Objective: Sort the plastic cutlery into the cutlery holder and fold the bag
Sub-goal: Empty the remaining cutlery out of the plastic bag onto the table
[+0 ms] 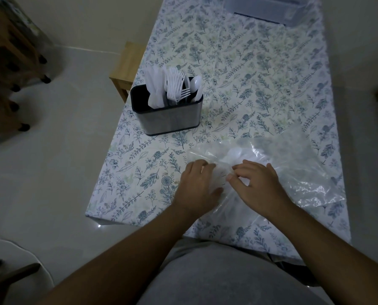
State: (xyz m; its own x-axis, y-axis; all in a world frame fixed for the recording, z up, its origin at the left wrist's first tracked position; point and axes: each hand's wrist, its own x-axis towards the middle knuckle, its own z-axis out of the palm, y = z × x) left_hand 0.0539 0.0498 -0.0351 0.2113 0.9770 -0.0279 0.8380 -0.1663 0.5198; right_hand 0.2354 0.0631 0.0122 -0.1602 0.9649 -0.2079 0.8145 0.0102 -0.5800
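glossy crinkled clear plastic bag [293,172], brushed metal holder [170,118], white plastic cutlery [170,86], smooth printed tablecloth [260,84].

Clear container [269,9], far beyond cutlery holder [169,112]: cut off by top edge, contents unreadable. Lower halves of cutlery hidden inside holder; inner dividers not discernible. Bag [293,170], near right of holder: whitish mass inside blurred by film, piece types and count untellable. Left hand [197,186] fingertips partly veiled by bag edge. Right hand [260,183] palm side hidden; grip on film uncertain.
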